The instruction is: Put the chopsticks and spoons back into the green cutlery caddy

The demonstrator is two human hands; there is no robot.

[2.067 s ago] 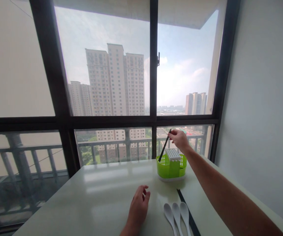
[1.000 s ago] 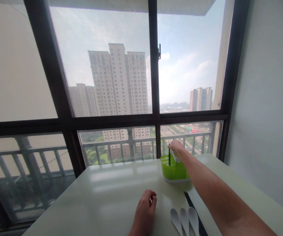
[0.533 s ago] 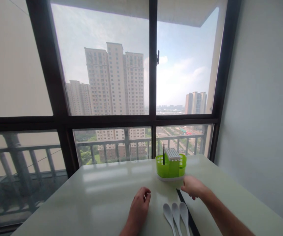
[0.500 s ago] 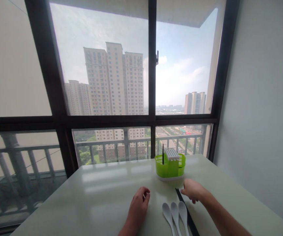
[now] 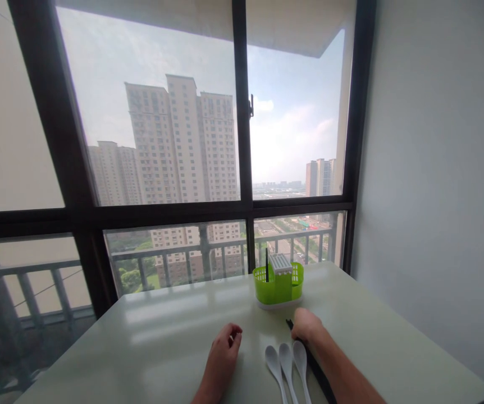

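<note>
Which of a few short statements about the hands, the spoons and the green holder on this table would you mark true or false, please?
1. Three white plastic spoons lie side by side on the pale glossy table. True.
2. The green plastic cutlery holder lies tipped on its side. False: it stands upright near the window.
3. One thin black chopstick stands upright in the holder. True.
4. The right hand is at the holder's rim. False: it is down on the black chopsticks on the table, beside the spoons.
5. The left hand holds a spoon. False: it rests loosely curled on the table, holding nothing that shows.
</note>
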